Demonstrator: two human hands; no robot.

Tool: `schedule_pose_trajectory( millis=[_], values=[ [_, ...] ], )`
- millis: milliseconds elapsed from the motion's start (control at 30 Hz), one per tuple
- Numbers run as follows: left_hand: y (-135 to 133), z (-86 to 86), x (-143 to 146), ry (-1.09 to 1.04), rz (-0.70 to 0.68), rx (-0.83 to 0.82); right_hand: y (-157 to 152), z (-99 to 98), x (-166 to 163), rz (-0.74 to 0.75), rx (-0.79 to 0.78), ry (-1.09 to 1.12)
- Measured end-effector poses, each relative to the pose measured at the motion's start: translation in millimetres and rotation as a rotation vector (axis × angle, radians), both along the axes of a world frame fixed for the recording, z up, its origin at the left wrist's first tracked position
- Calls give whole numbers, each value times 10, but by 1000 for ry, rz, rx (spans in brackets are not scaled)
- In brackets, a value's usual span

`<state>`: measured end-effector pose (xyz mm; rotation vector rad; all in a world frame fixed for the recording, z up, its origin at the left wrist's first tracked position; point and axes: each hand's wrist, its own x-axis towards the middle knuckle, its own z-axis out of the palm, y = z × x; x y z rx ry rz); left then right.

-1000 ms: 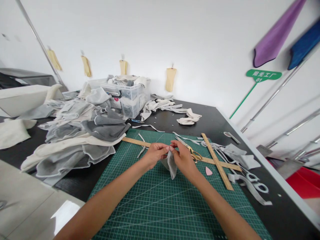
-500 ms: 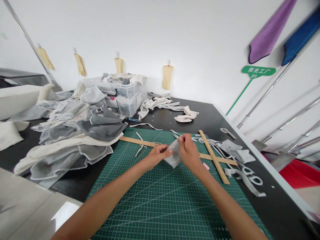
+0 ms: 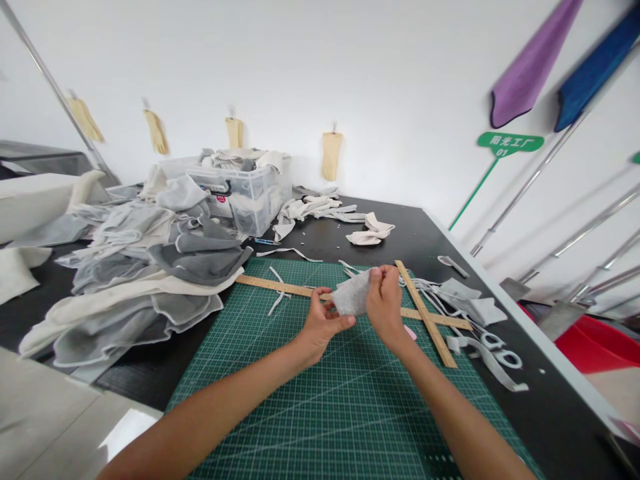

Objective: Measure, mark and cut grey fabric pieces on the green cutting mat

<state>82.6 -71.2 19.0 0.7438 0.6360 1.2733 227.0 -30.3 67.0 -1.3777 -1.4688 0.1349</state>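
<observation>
My right hand is closed on the right end of a small grey cloth piece, which it holds up above the green cutting mat. At the cloth's left edge, my left hand has its thumb spread away from its fingers. Those fingers touch or lie partly behind the cloth, and the thumb is beneath its lower edge. A long wooden ruler runs behind both hands. Another wooden ruler crosses it on the right.
A pile of grey and white cloth lies left of the mat, before a clear plastic bin full of fabric. Scissors and fabric strips lie to the right. Further back are cream scraps and a blue-handled tool.
The cloth has turned from hanging by a corner to lying more sideways. My left thumb has come off its face and moved lower, away from the fingers. My right hand still grips it.
</observation>
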Motion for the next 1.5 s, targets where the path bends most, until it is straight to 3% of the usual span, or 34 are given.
schedule_pose_trajectory(
  millis=[133,333,567,767,967,1100,1233,1367,1500],
  values=[
    [4,34,-15,50,-103,74,-59,32,-39,17,27,7],
    [26,-43,-12,190,-24,33,-161,143,-67,-12,100,8],
    [55,-11,-41,51,-42,-135,-174,100,-38,67,77,-92],
    [123,82,-180,-115,-179,-76,-248,112,-88,216,52,-142],
    [277,78,-286,69,1,5,-119,95,-19,102,18,-137],
    [305,33,-281,132,128,18,24,-25,86,22,-75,-355],
    [289,50,-305,135,-13,-14,48,-58,113,-28,-132,-507],
    [316,140,-406,269,-69,168,7,15,102,177,-87,-528],
    [333,158,-471,572,-96,439,-51,58,46,284,-94,-661]
  ],
)
